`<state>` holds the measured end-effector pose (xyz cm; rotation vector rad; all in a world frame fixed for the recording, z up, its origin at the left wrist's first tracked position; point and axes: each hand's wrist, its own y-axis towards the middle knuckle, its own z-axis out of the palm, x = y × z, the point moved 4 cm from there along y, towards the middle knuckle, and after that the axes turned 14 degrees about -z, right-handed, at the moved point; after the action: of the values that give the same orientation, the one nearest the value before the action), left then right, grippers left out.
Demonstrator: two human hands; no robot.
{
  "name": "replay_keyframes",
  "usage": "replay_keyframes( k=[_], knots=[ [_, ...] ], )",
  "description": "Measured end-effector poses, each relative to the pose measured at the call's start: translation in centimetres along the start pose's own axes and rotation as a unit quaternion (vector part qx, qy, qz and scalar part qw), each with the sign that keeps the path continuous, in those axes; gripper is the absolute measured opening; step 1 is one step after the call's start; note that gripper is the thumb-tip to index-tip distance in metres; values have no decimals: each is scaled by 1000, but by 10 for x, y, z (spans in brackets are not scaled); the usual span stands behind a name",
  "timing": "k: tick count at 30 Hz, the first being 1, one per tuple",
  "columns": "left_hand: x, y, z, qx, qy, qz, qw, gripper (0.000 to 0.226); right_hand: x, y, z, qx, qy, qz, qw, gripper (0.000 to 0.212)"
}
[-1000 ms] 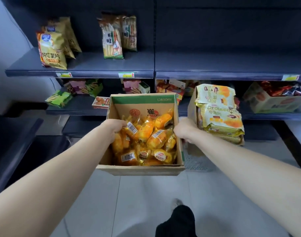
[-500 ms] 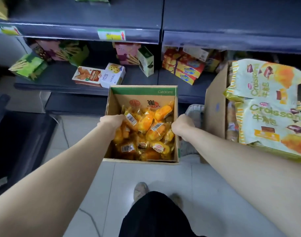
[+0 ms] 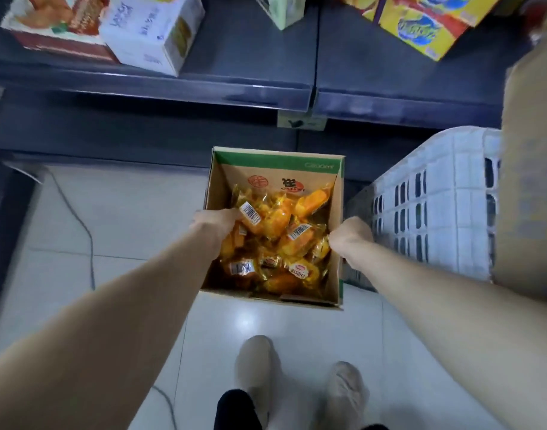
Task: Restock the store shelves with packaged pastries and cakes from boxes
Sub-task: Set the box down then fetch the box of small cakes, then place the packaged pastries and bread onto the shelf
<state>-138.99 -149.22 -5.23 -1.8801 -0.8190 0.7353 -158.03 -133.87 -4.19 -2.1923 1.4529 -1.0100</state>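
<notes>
Left hand (image 3: pixel 217 221) and right hand (image 3: pixel 353 236) each clamp a wall of the box (image 3: pixel 276 169), which should be set down level, pastries (image 3: pixel 275 240) between the grips.

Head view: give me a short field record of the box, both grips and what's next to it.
box: cardboard box, top open, low over the tiled floor; cannot tell if it rests on it
contents: orange wrapped pastries, heaped loosely
left grip: left hand curled over the left wall
right grip: right hand curled over the right wall
right of box: white plastic crate, close beside
ahead: dark shelf holding snack boxes
</notes>
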Motion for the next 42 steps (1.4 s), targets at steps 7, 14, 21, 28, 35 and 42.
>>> replay_keyframes(
  k=[7, 14, 21, 28, 35, 42],
  knots=[
    [2, 89, 50, 9, 17, -2, 1000, 59, -43, 74, 66, -23, 16, 49, 998, 27],
    [23, 113, 71, 69, 13, -14, 997, 61, -68, 86, 93, 0, 30, 72, 997, 28],
    [-2, 16, 49, 76, 74, 46, 993, 52, -5, 28, 41, -62, 45, -31, 997, 25],
    [-78, -190, -9, 60, 100, 217, 969, 46, 102, -94, -101, -107, 96, -179, 973, 31],
    [-125, -423, -58, 85, 137, 354, 921, 44, 135, -222, -293, -194, 114, -254, 941, 32],
    [-119, -587, -43, 143, 204, 449, 858, 24, 95, -336, -447, -312, 87, -228, 918, 28]
  ],
)
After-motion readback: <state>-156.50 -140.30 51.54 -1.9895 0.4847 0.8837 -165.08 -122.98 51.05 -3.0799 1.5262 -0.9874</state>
